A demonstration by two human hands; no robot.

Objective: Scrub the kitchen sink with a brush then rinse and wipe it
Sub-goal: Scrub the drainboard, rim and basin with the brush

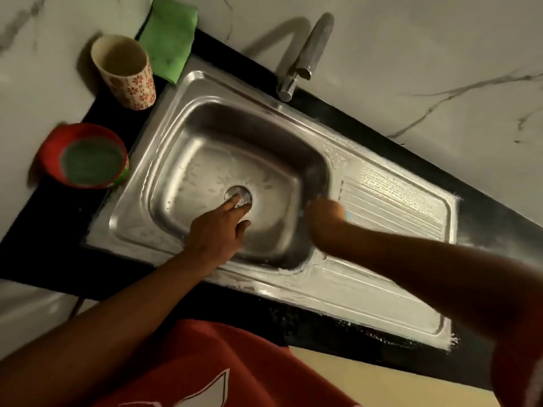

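Head view, left hand (217, 233) outstretched, touching drain (246, 194)

Pretty dim overall, warm yellowish cast. The curved chrome tap (308, 54) throws a soft shadow to the picture's left on the white marble wall (411, 54), so the light sits off to the right. White glare on the wet ribbed steel drainboard (390, 201). The right hand (324, 214) is smeared by motion blur, the round red tub (85, 155) is soft, and the edges bow from the wide lens
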